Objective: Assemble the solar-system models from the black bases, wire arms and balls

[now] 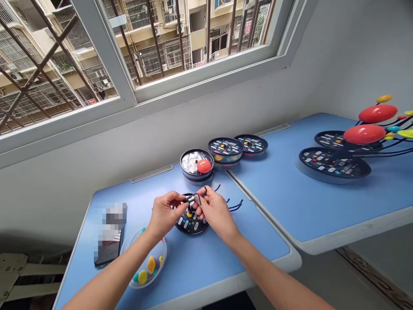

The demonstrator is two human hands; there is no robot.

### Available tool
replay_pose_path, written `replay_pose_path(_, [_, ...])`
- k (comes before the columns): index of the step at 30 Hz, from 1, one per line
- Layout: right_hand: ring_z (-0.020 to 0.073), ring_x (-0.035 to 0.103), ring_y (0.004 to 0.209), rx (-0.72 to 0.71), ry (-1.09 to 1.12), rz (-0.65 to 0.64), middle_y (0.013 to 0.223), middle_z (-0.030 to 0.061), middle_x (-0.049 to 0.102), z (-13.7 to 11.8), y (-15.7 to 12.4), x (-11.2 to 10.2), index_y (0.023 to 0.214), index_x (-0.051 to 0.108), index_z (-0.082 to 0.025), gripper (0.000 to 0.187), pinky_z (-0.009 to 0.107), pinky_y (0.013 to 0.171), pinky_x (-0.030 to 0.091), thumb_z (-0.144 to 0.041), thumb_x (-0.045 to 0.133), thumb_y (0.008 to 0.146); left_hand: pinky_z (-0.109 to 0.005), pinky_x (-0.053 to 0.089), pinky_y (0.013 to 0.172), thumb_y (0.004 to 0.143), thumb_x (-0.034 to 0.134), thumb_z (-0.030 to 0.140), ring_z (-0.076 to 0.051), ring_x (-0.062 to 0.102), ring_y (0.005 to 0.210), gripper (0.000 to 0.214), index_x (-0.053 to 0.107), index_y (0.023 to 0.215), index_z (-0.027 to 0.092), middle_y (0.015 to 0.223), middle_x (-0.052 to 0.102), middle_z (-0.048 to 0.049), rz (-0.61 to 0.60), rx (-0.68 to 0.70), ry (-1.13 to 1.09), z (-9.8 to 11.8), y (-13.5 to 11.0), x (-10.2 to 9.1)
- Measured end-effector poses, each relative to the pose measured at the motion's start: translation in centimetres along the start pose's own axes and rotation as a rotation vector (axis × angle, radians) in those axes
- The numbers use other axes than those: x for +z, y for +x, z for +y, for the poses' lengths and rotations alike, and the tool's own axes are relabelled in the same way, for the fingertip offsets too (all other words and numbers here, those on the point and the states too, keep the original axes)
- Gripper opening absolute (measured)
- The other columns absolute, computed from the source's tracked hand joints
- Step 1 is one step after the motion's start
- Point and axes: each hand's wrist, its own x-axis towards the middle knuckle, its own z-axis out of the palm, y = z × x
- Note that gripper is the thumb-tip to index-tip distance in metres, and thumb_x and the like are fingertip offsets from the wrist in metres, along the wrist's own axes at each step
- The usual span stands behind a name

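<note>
From the head cam, we've got both hands up over a round dark base (192,231) on the blue table (200,275). The thin dark rods (196,196) are btwn our fingers, just above the base, near the short post w/ a yellow bit (189,214) in its middle. More rod tips (238,206) poke out on the right, past our hand.

To do this bit well, we think we should hold one part still w/ the left & turn the other slowly w/ the right. Best to grip near the join, b/c thin rods prob. bend if we push far out. We should go easy & keep it low over the base in case it slips.

Left hand (166,213): thumb & pointer are nearly closed, pinching a dark rod end; the other fingers curl in. Right hand (214,211): thumb & pointer pinch a bent rod; the rest are tucked under, so we can't tell if they touch anything. The clear bowl (166,254) w/ small bright balls (142,277) is near our left arm.
</note>
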Motion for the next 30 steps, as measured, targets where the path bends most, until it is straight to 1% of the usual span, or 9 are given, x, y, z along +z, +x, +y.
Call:
replay_pose_path(6, [0.0078, 0.05, 0.04, 0.009, 0.028, -0.035, 0.056, -0.0044, 0.057, -0.3, -0.1, 0.1, 0.074, 0.044, -0.02, 0.026, 0.019, 0.037, 0.039, -0.044, 0.054, 0.075, -0.022, 0.045, 0.053, 0.063, 0.066, 0.021, -0.011, 0.054, 0.054, 0.007, 0.064, 0.066, 0.015, 0.058, 0.062, 0.0003, -0.024, -0.049, -0.009, 0.1, 0.2, -0.3])
replay_pose_path(9, [0.0097, 0.053, 0.045, 0.003, 0.078, -0.037, 0.059, -0.0046, 0.058, -0.4, -0.8, -0.1, 0.09, 0.045, -0.019, 0.028, 0.021, 0.042, 0.043, -0.041, 0.055, 0.075, -0.021, 0.045, 0.053, 0.063, 0.065, 0.019, -0.011, 0.055, 0.054, 0.006, 0.065, 0.067, 0.015, 0.06, 0.063, 0.0003, -0.036, -0.059, -0.014, 0.4, 0.3, -0.3])
replay_pose_path(11, [0.0111, 0.053, 0.047, -0.006, 0.084, 0.025, 0.061, -0.0042, 0.059, -0.4, -1.6, -0.2, 0.103, 0.042, -0.019, 0.037, 0.023, 0.043, 0.045, -0.039, 0.056, 0.075, -0.021, 0.046, 0.056, 0.063, 0.064, 0.017, -0.011, 0.056, 0.056, 0.006, 0.066, 0.069, 0.016, 0.062, 0.064, 0.0001, -0.038, -0.04, -0.006, 0.6, 0.3, -0.3])
replay_pose_path(13, [0.0122, 0.053, 0.047, -0.032, 0.051, 0.131, 0.063, -0.0028, 0.06, -0.3, -2.7, -0.2, 0.108, 0.041, -0.019, 0.04, 0.024, 0.044, 0.045, -0.038, 0.056, 0.075, -0.021, 0.047, 0.057, 0.063, 0.064, 0.017, -0.011, 0.057, 0.057, 0.008, 0.067, 0.07, 0.016, 0.063, 0.065, 0.0001, -0.037, -0.035, -0.002, 0.7, 0.3, -0.2])
replay_pose_path(16, [0.0131, 0.054, 0.05, -0.11, -0.035, 0.197, 0.065, -0.0004, 0.062, -0.2, -3.8, 0.0, 0.102, 0.048, -0.02, 0.031, 0.025, 0.047, 0.047, -0.034, 0.055, 0.076, -0.022, 0.047, 0.056, 0.063, 0.064, 0.017, -0.012, 0.057, 0.056, 0.008, 0.067, 0.07, 0.016, 0.061, 0.065, 0.0002, -0.034, -0.037, 0.001, 0.7, 0.3, -0.2])
replay_pose_path(18, [0.0129, 0.054, 0.05, -0.122, -0.086, 0.129, 0.063, -0.0013, 0.06, -0.2, -3.8, 0.3, 0.101, 0.054, -0.021, 0.027, 0.025, 0.047, 0.048, -0.03, 0.054, 0.075, -0.022, 0.047, 0.057, 0.063, 0.064, 0.018, -0.012, 0.058, 0.057, 0.007, 0.067, 0.07, 0.016, 0.062, 0.065, 0.0001, -0.029, -0.026, -0.004, 0.5, 0.3, -0.2])
replay_pose_path(22, [0.0125, 0.055, 0.047, -0.05, -0.08, 0.011, 0.06, -0.0027, 0.057, -0.6, -2.3, 0.9, 0.098, 0.06, -0.02, 0.027, 0.023, 0.04, 0.047, -0.027, 0.054, 0.073, -0.022, 0.048, 0.058, 0.064, 0.064, 0.017, -0.012, 0.058, 0.057, 0.006, 0.066, 0.07, 0.016, 0.063, 0.066, -0.0003, -0.037, -0.003, -0.017, 0.2, 0.2, -0.2])
replay_pose_path(26, [0.0127, 0.056, 0.047, -0.068, -0.105, 0.048, 0.061, -0.0007, 0.06, -0.9, -1.5, 1.1, 0.083, 0.061, -0.019, 0.014, 0.022, 0.037, 0.046, -0.028, 0.055, 0.074, -0.023, 0.049, 0.06, 0.066, 0.062, 0.015, -0.012, 0.059, 0.06, 0.01, 0.067, 0.075, 0.016, 0.066, 0.067, -0.0011, -0.066, 0.008, 0.009, 0.4, 0.1, -0.2])
replay_pose_path(30, [0.0144, 0.059, 0.051, -0.166, -0.17, 0.116, 0.064, 0.0011, 0.063, -0.5, -2.6, 0.1, 0.081, 0.059, -0.02, 0.012, 0.025, 0.047, 0.048, -0.029, 0.051, 0.079, -0.024, 0.049, 0.062, 0.067, 0.06, 0.015, -0.012, 0.059, 0.062, 0.024, 0.068, 0.09, 0.018, 0.072, 0.067, -0.0013, -0.092, 0.022, 0.022, 0.8, 0.2, -0.4])
